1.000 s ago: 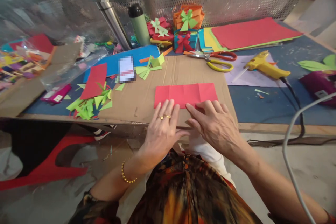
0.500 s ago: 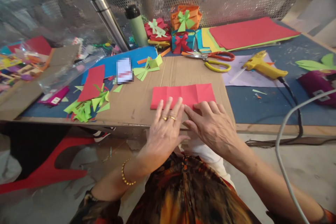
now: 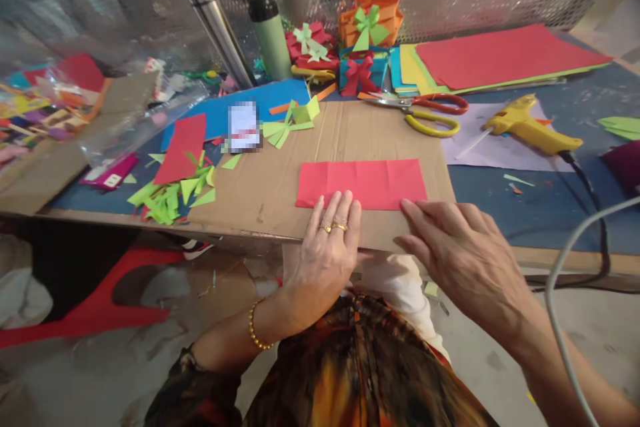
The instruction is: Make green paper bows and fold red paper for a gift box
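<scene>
A folded red paper (image 3: 363,180) with upright crease lines lies on a brown cardboard sheet (image 3: 260,207) in front of me. My left hand (image 3: 333,247) rests flat on its near edge, fingers stretched out, two gold rings showing. The index fingertip of my right hand (image 3: 460,253) touches the near edge at the right corner. The thumb of that hand stands apart, its other fingers are bent, and it grips nothing that I can see.
Scissors (image 3: 435,110) and a yellow glue gun (image 3: 533,125) lie beyond the red paper, right. Green paper scraps (image 3: 167,200) are heaped left. Small paper gift boxes (image 3: 367,73), a green bottle (image 3: 270,40) and stacked coloured sheets (image 3: 505,57) line the back. A grey cable (image 3: 555,267) crosses the right side.
My right hand has slid right along the near edge of the red paper, from its middle to the right corner. My left hand stays on the near edge. The view has shifted slightly.
</scene>
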### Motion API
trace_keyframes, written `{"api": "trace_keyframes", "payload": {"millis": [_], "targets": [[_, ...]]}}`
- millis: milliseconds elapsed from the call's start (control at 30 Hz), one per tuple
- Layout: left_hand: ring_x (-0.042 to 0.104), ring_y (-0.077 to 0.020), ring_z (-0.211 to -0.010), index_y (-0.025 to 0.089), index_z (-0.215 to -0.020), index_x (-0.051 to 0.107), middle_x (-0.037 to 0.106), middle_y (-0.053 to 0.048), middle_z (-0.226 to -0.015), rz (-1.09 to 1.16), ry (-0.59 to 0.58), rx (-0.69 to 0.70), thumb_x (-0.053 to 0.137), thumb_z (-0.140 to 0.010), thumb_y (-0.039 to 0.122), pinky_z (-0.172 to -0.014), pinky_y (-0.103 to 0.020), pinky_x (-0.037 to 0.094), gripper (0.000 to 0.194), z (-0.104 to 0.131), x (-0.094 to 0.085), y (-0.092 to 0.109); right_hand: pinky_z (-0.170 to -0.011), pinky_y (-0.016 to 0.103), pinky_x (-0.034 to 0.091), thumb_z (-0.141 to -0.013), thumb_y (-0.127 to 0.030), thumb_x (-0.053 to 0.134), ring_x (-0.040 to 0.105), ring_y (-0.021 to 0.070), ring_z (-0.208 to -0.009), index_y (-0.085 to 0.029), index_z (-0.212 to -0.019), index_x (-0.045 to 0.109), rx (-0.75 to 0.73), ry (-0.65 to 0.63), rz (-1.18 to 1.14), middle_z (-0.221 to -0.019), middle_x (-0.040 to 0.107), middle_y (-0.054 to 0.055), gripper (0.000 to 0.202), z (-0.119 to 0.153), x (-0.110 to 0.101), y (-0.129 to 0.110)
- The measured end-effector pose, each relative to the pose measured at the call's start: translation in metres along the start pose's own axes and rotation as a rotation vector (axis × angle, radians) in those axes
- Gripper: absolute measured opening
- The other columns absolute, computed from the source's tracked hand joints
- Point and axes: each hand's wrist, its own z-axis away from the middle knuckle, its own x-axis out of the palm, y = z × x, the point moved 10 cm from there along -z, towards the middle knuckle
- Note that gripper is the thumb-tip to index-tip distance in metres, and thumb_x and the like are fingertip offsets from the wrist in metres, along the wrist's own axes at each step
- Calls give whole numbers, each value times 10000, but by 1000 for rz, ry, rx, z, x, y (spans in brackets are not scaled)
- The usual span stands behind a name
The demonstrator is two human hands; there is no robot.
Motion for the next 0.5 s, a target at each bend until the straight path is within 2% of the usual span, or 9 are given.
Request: {"api": "trace_keyframes", "payload": {"millis": [133,233,300,367,433,500], "targets": [[400,-369,-1570,-31,-1564,426,444,-267,-1645,28,-6,-5,567,-1052,262,-1325,-552,345,607,1,4,-3,-764,376,396,-1112,-396,449,605,260,-883,-96,-1315,662,3,18,66,-1063,749,134,420,10,-11,12],[389,-358,-1577,3,-1583,409,472,-259,-1630,66,31,-10,580,-1061,331,-1324,-561,339,639,2,6,-5,-730,375,367,-1092,-459,493,573,242,-791,-149,-1113,724,95,46,140,-888,725,98,387,8,-21,26],[407,-358,-1568,14,-1585,407,492,-256,-1618,67,45,-11,585,-1064,370,-1318,-565,348,656,2,7,-5,-698,373,347,-1075,-436,546,540,234,-751,-162,-1020,723,166,133,205,-822,700,86,331,3,-35,32],[430,-364,-1554,7,-1572,418,501,-257,-1611,55,50,-6,585,-1065,392,-1313,-562,357,658,1,7,-4,-729,372,383,-1072,-356,562,564,241,-816,-140,-1081,714,148,190,150,-933,735,113,264,-5,-39,24],[447,-369,-1543,-7,-1558,423,505,-258,-1608,40,50,1,570,-1073,399,-1313,-555,357,649,0,4,-3,-826,374,447,-1089,-327,518,601,257,-966,-103,-1187,689,20,115,-48,-1127,740,159,299,-16,-24,3],[451,-375,-1539,-22,-1554,415,501,-262,-1610,26,43,2,546,-1084,383,-1316,-555,347,635,0,2,-2,-888,380,478,-1104,-401,466,601,268,-1055,-76,-1264,665,-85,35,-198,-1214,718,182,413,-23,-7,-19]]}}
